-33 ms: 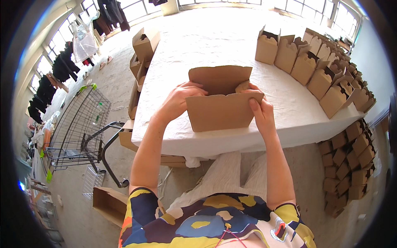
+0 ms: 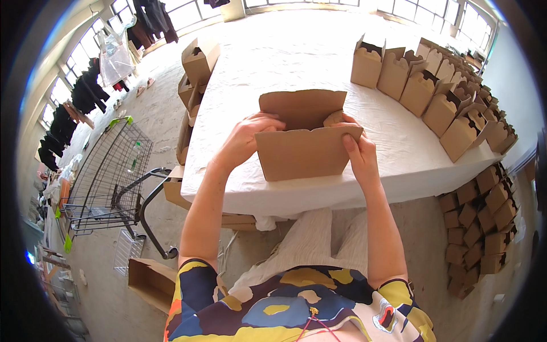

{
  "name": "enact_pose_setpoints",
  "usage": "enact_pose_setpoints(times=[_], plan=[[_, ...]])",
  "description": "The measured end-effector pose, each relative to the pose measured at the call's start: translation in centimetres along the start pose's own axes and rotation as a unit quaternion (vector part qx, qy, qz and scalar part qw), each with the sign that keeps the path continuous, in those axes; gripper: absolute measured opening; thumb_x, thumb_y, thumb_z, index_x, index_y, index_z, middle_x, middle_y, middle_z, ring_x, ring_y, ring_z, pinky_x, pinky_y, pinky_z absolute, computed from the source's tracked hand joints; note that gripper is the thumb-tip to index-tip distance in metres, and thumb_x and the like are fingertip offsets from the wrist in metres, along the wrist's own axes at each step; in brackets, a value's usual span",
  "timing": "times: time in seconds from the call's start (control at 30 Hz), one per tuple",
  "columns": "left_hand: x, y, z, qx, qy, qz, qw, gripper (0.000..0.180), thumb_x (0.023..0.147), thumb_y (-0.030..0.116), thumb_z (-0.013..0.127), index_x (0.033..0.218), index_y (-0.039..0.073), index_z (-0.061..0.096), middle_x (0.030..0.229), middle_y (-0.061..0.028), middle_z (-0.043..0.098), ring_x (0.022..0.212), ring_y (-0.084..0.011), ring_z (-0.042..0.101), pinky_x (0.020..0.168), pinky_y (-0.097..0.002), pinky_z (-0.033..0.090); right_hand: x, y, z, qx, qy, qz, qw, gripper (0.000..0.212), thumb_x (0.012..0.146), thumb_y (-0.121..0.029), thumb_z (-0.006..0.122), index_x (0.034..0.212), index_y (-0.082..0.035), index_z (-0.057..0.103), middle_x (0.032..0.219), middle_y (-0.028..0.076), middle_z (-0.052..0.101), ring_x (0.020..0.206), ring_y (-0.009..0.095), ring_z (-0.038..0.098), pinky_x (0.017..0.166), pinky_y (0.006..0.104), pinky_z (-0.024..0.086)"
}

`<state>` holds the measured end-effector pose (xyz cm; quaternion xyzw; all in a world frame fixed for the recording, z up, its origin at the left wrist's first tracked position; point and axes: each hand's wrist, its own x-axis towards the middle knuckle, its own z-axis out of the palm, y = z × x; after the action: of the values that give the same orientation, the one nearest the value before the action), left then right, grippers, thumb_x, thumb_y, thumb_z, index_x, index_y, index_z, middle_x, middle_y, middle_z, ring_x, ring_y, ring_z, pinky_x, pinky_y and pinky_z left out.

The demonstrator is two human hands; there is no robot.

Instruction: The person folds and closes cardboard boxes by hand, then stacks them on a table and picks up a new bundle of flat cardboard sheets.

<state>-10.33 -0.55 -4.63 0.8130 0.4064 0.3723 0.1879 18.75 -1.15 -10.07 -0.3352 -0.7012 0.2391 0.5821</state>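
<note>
An open-topped cardboard box (image 2: 303,157) stands at the near edge of the white-covered table (image 2: 273,62). The right hand (image 2: 360,149) pinches its near right corner, thumb outside. The left hand (image 2: 246,138) curls its fingers into the opening at the left; its thumb is hidden, so I cannot tell whether it grips. Handled cartons (image 2: 420,92) line the table's far right.

The box (image 2: 302,159) at the left hand (image 2: 246,135) is matt cardboard (smooth-faced). Beyond that hand, creased cloth (image 2: 228,108) covers the worktop (image 2: 393,154).
</note>
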Motion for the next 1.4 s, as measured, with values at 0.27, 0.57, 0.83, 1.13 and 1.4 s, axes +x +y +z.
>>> enact_pose_setpoints(times=[0.27,0.57,0.83,1.13,1.4], plan=[[-3.0,2.6,2.0,-0.223,0.168,0.008,0.96,0.032,0.102,0.025,0.059,0.127,0.007,0.067,0.1,-0.0081,0.075,0.089,-0.0123,0.068,0.078,-0.0276,0.052,0.6,-0.8,-0.4,0.069,-0.008,0.069,0.995,0.055,0.105,-0.05,0.05,0.107,0.0,0.073,0.112,0.008,0.071,0.135,0.031,0.05,0.11,0.0405,0.039],[-2.6,3.8,4.0,-0.097,0.248,-0.074,0.961,0.029,0.101,0.021,0.062,0.126,0.006,0.066,0.08,0.0011,0.067,0.071,-0.0044,0.052,0.064,-0.0229,0.039,0.6,-1.6,0.9,0.009,0.1,0.141,0.985,0.055,0.104,-0.049,0.054,0.119,0.001,0.071,0.097,0.007,0.073,0.083,0.009,0.059,0.079,0.0232,0.046],[-2.2,4.7,4.6,-0.046,0.291,-0.111,0.949,0.025,0.097,0.012,0.064,0.122,0.007,0.069,0.084,-0.0019,0.067,0.083,-0.0107,0.058,0.074,-0.0266,0.045,1.2,-2.3,1.5,0.029,0.115,0.167,0.979,0.036,0.098,-0.025,0.068,0.124,0.0,0.068,0.093,0.007,0.072,0.088,0.013,0.067,0.082,0.0286,0.053],[-2.5,3.2,5.3,0.056,0.245,-0.017,0.968,0.021,0.095,0.007,0.053,0.097,-0.002,0.072,0.105,-0.0115,0.073,0.118,-0.0315,0.06,0.103,-0.0402,0.046,1.2,-0.7,1.0,-0.034,0.054,0.129,0.99,0.038,0.086,-0.004,0.06,0.123,-0.004,0.07,0.152,0.014,0.045,0.138,0.024,0.047,0.103,0.0365,0.049],[-2.9,2.0,5.6,0.046,0.247,0.008,0.968,0.019,0.095,0.006,0.054,0.098,-0.002,0.071,0.115,-0.0136,0.068,0.121,-0.035,0.056,0.101,-0.0432,0.046,1.5,-0.3,1.3,0.098,0.026,0.2,0.975,0.055,0.086,-0.005,0.05,0.141,-0.002,0.057,0.156,0.015,0.044,0.147,0.028,0.037,0.12,0.0349,0.028]])
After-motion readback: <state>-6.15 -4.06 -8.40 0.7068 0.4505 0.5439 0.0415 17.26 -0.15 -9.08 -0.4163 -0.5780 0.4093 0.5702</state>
